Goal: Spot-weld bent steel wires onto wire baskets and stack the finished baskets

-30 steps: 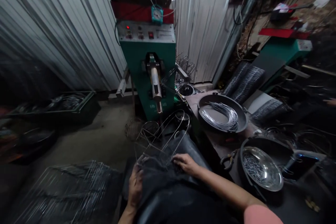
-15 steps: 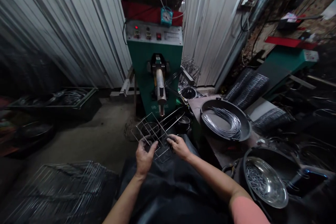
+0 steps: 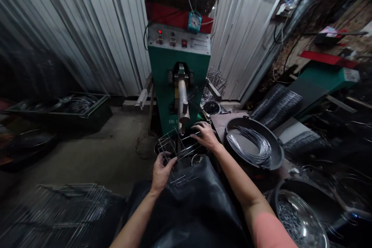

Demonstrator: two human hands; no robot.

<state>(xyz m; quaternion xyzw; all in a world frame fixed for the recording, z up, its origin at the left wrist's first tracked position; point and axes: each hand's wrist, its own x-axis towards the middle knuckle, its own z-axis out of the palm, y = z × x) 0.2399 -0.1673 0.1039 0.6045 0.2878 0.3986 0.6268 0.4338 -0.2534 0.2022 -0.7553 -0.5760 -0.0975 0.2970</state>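
My left hand (image 3: 161,172) is closed around the near left side of a wire rack (image 3: 167,142), thumb and fingers pinching its thin rods. The rack, a bent metal grid, is tilted above my lap under the rod-shaped arm (image 3: 183,100) of a green machine (image 3: 161,97). The arm's tip (image 3: 182,130) hangs just above the wires. My right hand (image 3: 205,135) is at the right of the arm's tip, beside the rack's far rods, with thumb and fingers apart. Whether its fingertips touch a rod I cannot tell.
At right, a black pan (image 3: 279,153) holds a coil of wire (image 3: 263,145). Nearer, a steel bowl (image 3: 312,217) contains small metal pieces. Wire racks (image 3: 72,209) are stacked at lower left. A green metal bin (image 3: 95,114) stands on the left floor. Dark sheeting (image 3: 192,201) covers my lap.
My right hand has let go of the rack's near right side and moved up and forward, beside the machine arm's tip. My left hand still holds the rack. The view has shifted slightly.
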